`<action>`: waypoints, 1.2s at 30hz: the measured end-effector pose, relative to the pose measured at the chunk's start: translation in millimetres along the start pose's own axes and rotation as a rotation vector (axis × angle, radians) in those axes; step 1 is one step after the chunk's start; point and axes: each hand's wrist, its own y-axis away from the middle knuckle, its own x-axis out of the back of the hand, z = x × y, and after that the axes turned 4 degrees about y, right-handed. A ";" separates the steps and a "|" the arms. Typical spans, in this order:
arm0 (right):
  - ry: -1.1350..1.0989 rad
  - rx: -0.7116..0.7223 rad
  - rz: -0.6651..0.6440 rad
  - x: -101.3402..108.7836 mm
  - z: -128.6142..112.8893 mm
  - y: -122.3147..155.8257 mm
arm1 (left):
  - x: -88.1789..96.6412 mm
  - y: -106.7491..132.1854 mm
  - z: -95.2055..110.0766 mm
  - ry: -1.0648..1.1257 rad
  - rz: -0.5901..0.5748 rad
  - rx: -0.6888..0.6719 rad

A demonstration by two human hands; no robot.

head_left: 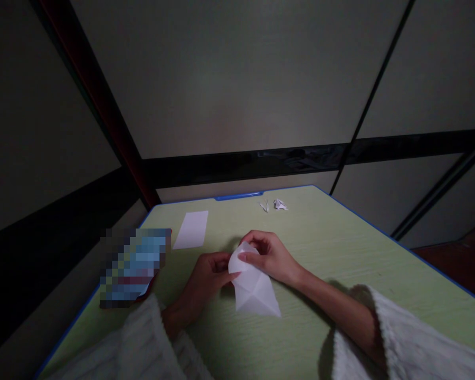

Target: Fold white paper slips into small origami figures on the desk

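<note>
A sheet of white paper (256,289) with crossing crease lines is held between my two hands, its far end bent over. My left hand (210,274) pinches its left edge, thumb on top and fingers behind. On the right side, my right hand (272,257) grips the far end with the thumb pressed on the face. The fingers behind the paper are partly hidden. The near end of the sheet hangs free toward me above the table.
The light green table (340,248) has a blue edge. A blank white sheet (192,230) lies at the back left, beside a pixelated, red-edged device (136,269). At the back are a small folded paper figure (279,204) and thin white strips (265,206). Panelled doors (237,79) stand behind.
</note>
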 end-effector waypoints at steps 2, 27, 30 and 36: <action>0.034 0.017 0.012 0.0 0.1 0.5 | 0.2 0.5 -0.7 0.000 -0.045 0.020; 0.046 0.211 -0.068 11.5 -4.2 -0.3 | 3.7 0.1 -2.5 0.173 0.013 0.039; 0.085 0.238 -0.089 13.7 -4.5 0.0 | 5.5 0.2 -2.2 0.314 0.015 0.072; 0.161 0.301 -0.100 13.7 -5.5 2.0 | 3.6 1.2 -0.6 0.259 -0.037 0.141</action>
